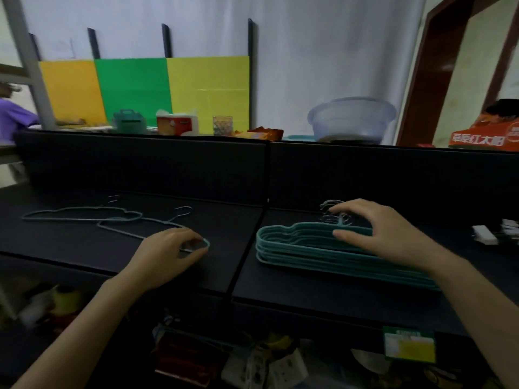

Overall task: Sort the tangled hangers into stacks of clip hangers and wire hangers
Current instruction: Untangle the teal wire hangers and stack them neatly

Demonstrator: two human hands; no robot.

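matt teal-coated wire hangers [323, 255] with bare shiny metal hooks [335, 217]; matt black table [295, 287]; translucent glossy plastic basin [351, 119]

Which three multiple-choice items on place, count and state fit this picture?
1. Where is the stack of teal hangers? A. under the right hand B. in a basin C. on the floor
2. How many loose hangers lie apart from it? A. none B. two C. six
3. What does the left hand do? A. lies flat B. holds a cup C. pinches a loose hanger's end
Answers: 1 A, that hand rests on it; 2 B, two outlines overlap; 3 C, finger and thumb close on its loop.
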